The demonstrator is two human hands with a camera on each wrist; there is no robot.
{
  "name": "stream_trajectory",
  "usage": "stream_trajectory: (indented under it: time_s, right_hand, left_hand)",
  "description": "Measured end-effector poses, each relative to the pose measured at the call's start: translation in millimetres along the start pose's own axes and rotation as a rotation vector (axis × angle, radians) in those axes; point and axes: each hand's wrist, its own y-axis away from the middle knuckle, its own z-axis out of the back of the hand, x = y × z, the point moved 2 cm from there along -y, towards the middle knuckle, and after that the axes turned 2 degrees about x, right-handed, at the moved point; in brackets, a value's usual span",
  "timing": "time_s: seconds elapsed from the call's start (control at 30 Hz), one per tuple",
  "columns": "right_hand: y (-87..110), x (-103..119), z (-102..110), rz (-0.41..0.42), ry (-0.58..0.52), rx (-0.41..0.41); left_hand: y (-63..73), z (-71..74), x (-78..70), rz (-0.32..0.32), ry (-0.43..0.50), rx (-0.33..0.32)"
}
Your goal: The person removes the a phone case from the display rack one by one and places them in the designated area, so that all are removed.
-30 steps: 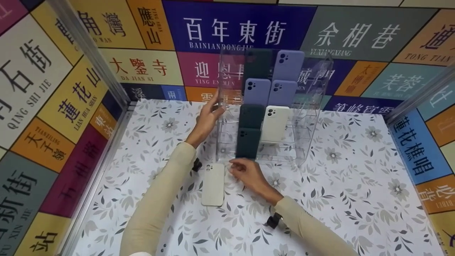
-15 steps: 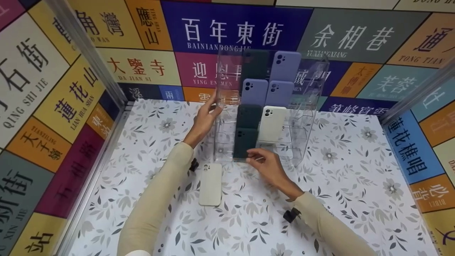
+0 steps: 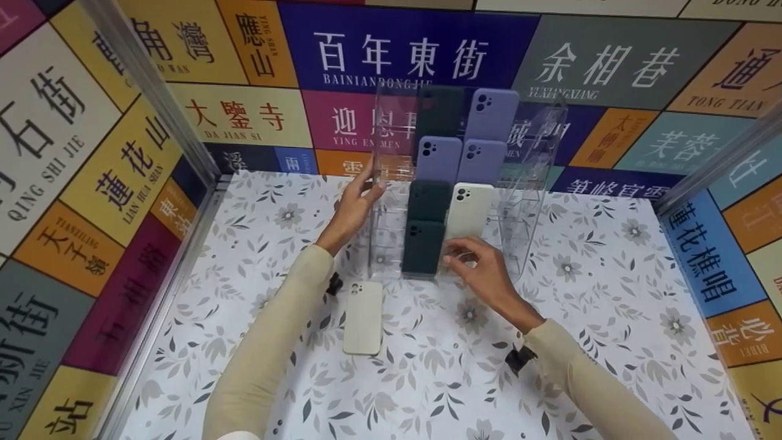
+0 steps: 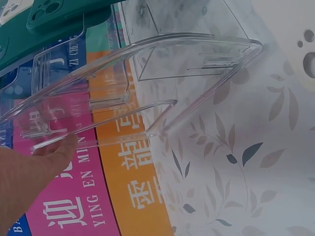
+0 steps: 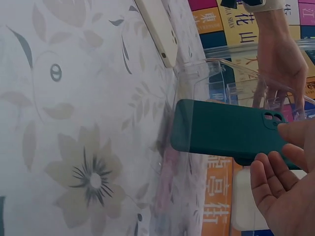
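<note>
A clear stepped display rack (image 3: 526, 244) holds phone cases: dark green, purple and off-white. My left hand (image 3: 354, 205) grips the rack's left side, its thumb on the clear edge in the left wrist view. Just right of the lowest dark green phone case (image 3: 423, 249) is my right hand (image 3: 479, 269), fingers loosely bent with nothing between them. It overlaps the bottom of the off-white phone case (image 3: 470, 211) in the head view. In the right wrist view its fingertips come close to the green case's camera cutout. Another off-white phone case (image 3: 363, 318) lies on the table.
Purple phone cases (image 3: 440, 157) fill the middle step, with another purple one and a dark green phone case (image 3: 440, 110) on top. The floral-covered table (image 3: 611, 293) extends to both sides. Sign-printed walls (image 3: 409, 49) enclose the back and sides.
My right hand has moved rightward and slightly up, from beside the off-white case on the table, past the lowest green case. My left hand stays on the rack.
</note>
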Motion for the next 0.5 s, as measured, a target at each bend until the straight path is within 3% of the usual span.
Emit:
stream_trajectory:
  time_s: [0.23, 0.5]
  right_hand:
    - [-11.2, 5.1, 6.8, 0.068, 0.039, -0.011]
    - [-22.1, 4.7, 8.4, 0.079, 0.102, -0.012]
  left_hand:
    - [-1.3, 0.1, -0.3, 0.0, -0.005, -0.005]
    - [-0.3, -1.3, -0.8, 0.012, -0.008, -0.003]
